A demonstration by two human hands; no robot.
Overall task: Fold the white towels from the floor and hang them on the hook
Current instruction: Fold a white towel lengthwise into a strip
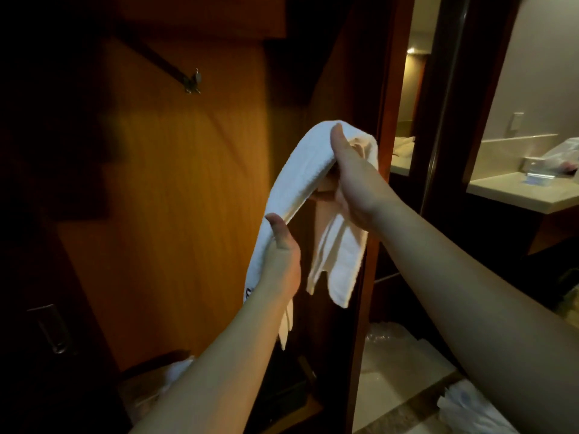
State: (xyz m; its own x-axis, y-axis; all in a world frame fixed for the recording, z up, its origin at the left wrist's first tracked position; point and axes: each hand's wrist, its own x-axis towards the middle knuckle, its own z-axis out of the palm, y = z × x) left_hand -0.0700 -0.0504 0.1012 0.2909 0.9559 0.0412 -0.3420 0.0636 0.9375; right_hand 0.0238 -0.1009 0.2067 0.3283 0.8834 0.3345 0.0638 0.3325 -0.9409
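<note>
A folded white towel (pixel 300 180) arches between both my hands in front of an open wooden wardrobe. My right hand (pixel 351 177) grips its upper bend, thumb on top, with the loose ends hanging down below it. My left hand (pixel 282 245) holds the lower left stretch of the towel, thumb pressed on the cloth. A metal hook (pixel 192 83) sits at the end of a dark rail on the wardrobe's back panel, up and to the left of the towel. More white cloth (pixel 470 408) lies on the floor at the lower right.
A dark wooden post (pixel 376 214) divides the wardrobe from a bathroom doorway. A pale counter (pixel 517 189) with a plastic bag (pixel 560 155) stands at the right. Crumpled white items (pixel 175 371) lie at the wardrobe's bottom. A door handle (pixel 50 327) shows at the dark left.
</note>
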